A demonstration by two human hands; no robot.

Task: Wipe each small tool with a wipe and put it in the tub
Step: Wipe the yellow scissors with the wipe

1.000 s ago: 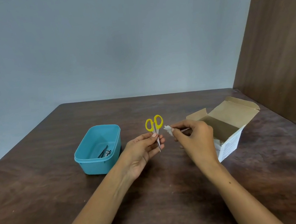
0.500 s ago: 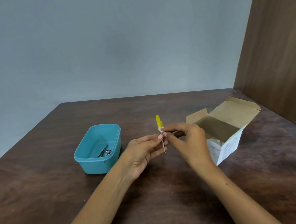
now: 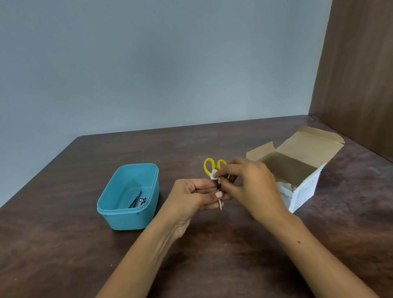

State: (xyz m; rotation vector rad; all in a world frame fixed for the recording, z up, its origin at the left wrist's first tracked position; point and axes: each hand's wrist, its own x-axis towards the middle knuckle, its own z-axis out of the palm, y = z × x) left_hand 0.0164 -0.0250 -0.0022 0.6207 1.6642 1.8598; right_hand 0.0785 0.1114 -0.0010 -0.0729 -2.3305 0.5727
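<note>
Small scissors (image 3: 209,165) with yellow handles stand upright above the table, tips pointing down. My left hand (image 3: 192,199) pinches their blades between thumb and fingers. My right hand (image 3: 247,184) pinches a small white wipe (image 3: 213,174) and presses it against the scissors just below the handles. A teal plastic tub (image 3: 113,209) sits on the table to the left of my hands. Inside it lie small metal tools (image 3: 138,201), among them a nail clipper.
An open cardboard box (image 3: 302,185) with white contents stands on the table right of my right hand. The dark wooden table (image 3: 217,258) ends at a grey wall behind. A brown wooden panel (image 3: 370,91) rises along the right side.
My right hand moved the wipe left onto the scissors. The scissors turned edge-on, then back so both yellow handle loops show, and the wipe now sits just under the handles.
</note>
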